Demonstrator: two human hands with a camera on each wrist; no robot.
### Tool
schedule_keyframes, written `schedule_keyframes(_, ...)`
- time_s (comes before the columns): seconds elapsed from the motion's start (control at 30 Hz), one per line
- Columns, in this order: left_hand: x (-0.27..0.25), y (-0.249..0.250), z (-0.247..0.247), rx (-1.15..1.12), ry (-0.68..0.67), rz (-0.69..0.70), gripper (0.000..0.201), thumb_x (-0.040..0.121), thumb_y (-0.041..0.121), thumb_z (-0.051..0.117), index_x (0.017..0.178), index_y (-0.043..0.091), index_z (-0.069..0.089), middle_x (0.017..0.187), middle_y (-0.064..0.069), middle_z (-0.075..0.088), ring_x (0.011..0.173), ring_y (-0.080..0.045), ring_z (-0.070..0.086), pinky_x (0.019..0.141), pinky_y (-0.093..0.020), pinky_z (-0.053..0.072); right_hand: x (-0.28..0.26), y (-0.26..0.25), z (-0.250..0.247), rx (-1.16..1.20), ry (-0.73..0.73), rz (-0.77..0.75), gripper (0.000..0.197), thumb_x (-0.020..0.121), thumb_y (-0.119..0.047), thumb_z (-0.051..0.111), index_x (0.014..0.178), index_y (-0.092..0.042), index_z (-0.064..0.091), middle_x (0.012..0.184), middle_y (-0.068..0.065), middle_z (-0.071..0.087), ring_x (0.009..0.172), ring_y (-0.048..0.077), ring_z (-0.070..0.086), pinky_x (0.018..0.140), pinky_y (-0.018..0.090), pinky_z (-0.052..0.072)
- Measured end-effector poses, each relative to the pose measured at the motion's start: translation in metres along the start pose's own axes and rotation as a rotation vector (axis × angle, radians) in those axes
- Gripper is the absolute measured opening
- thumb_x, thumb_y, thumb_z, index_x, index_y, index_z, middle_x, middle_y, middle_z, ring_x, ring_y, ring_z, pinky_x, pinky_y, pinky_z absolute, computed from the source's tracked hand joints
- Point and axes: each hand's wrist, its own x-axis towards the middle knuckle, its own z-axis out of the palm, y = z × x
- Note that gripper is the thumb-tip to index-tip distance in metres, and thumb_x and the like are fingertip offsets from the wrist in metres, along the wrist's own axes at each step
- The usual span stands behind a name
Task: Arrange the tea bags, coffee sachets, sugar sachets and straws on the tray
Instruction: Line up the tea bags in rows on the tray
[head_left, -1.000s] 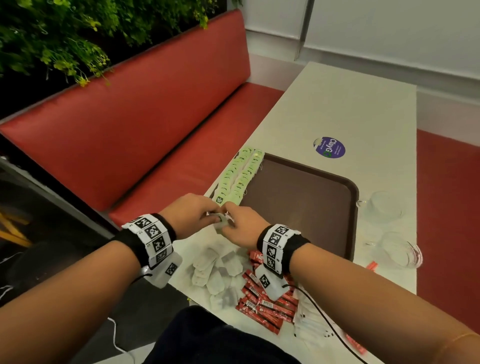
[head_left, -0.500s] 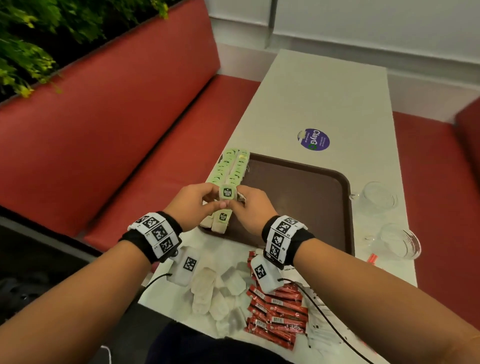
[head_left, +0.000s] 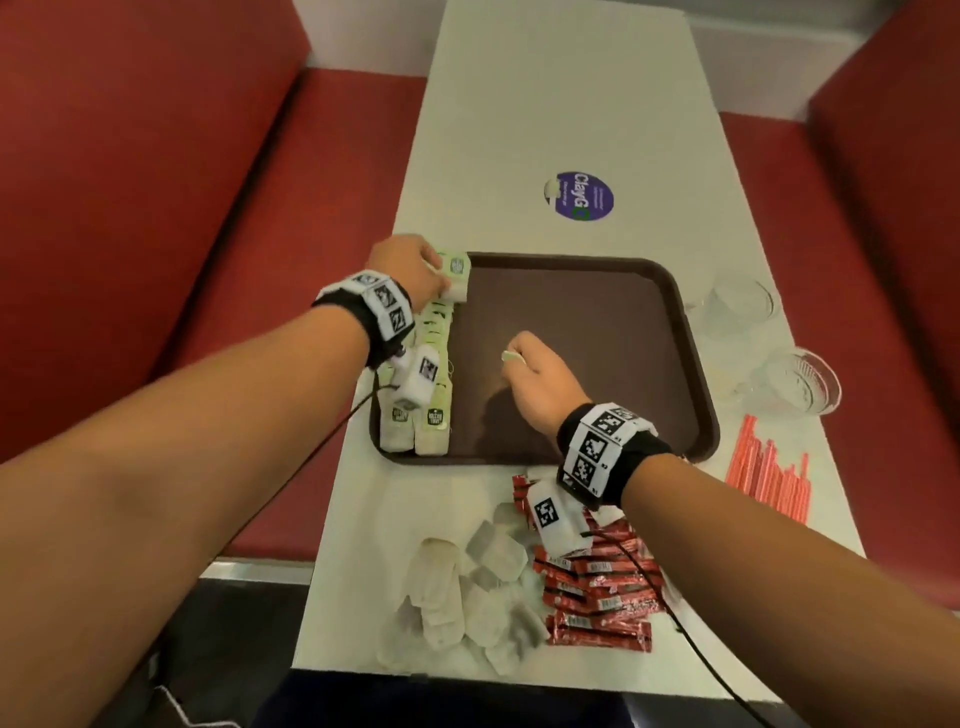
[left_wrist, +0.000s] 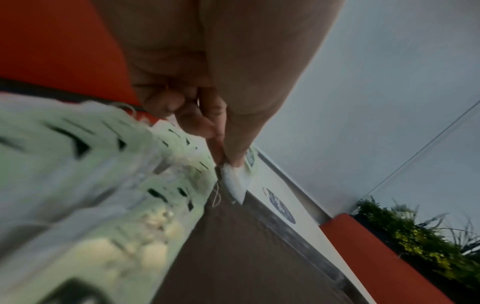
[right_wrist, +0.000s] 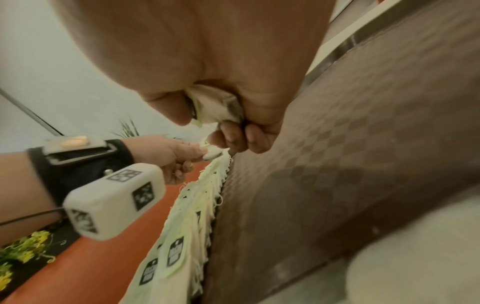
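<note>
Pinching a tea bag (head_left: 454, 278) in the left hand (head_left: 410, 267) at the far end of the overlapped row (head_left: 423, 395) along the tray (head_left: 696, 364) edge, seemingly extending it, while clenching a spare bag (head_left: 510, 356) ready in the right hand (head_left: 535, 376) over the tray

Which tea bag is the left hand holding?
The green-tagged tea bag at the far end of the row along the tray's left edge; left hand pinches it.
</note>
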Motion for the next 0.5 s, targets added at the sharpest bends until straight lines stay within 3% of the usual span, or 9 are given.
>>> schedule_keyframes(0.1,0.025,0.009,0.014,0.026,0.024,-0.016,0.031,0.076,0.030,0.084,0.101,0.022,0.067,0.108,0.000,0.065,0.095,-0.019,0.063,0.077,-0.027,0.051,0.002,0.005,-0.001,-0.003,0.017,0.010,0.021,0.100,-0.025,0.044,0.080,-0.020,0.048,0.083,0.002,0.060,0.077,0.021,0.054,0.076,0.040,0.045)
schedule_keyframes(0.2,0.044,0.014,0.022,0.078,0.007,-0.017,0.032,0.077,0.031,0.084,0.102,0.018,0.067,0.099,0.001,0.060,0.092,-0.020,0.060,0.084,-0.029,0.053,0.005,0.010,-0.005,0.010,0.020,0.013,0.018,0.098,-0.026,0.047,0.081,-0.020,0.052,0.083,0.006,0.065,0.077,0.025,0.059,0.075,0.042,0.049)
schedule_keyframes(0.33,0.057,0.018,0.030,0.253,-0.012,0.001,0.018,0.081,0.020,0.078,0.094,0.012,0.067,0.093,-0.006,0.063,0.084,-0.025,0.059,0.078,-0.035,0.054,0.011,0.016,-0.011,0.063,0.038,0.036,0.009,0.092,-0.025,0.052,0.083,-0.024,0.054,0.074,0.002,0.066,0.068,0.018,0.062,0.075,0.046,0.054)
schedule_keyframes(0.43,0.060,0.014,0.035,0.359,-0.040,0.032,0.021,0.082,0.015,0.074,0.102,0.008,0.070,0.102,-0.010,0.070,0.092,-0.029,0.066,0.073,-0.033,0.052,0.015,0.019,-0.015,0.114,0.041,0.038,0.005,0.088,-0.025,0.054,0.089,-0.022,0.057,0.083,0.006,0.073,0.076,0.021,0.071,0.081,0.055,0.057)
schedule_keyframes(0.5,0.061,0.016,0.037,0.391,-0.047,0.071,0.014,0.084,0.011,0.070,0.097,0.012,0.071,0.100,-0.005,0.068,0.092,-0.027,0.065,0.076,-0.033,0.052,0.018,0.020,-0.017,0.116,0.052,0.032,0.003,0.088,-0.024,0.056,0.091,-0.023,0.059,0.083,0.003,0.074,0.081,0.022,0.072,0.080,0.055,0.057)
